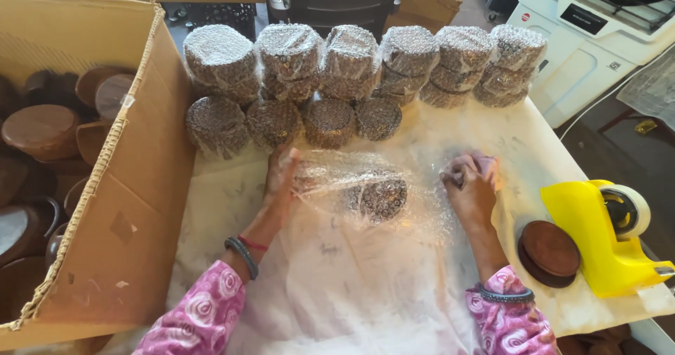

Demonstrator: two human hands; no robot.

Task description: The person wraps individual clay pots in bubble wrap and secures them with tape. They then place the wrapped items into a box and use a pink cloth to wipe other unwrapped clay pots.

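Right now both hands grip a sheet of bubble wrap (351,186) spread on the worktop (534,158): the left hand (283,179) pinches its left edge, the right hand (472,183) clenches its right edge. Between them, under the wrap, lies a round dark object (380,197). Wrapped bundles (351,67) are stacked just behind the sheet.

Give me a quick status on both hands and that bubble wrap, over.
Left hand and right hand gripping bubble wrap sheet at both ends. Round item half-rolled inside. Tape dispenser and bare wooden piece sit clear, right.

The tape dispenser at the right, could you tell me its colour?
Bright yellow tape dispenser, clearest in the head view.
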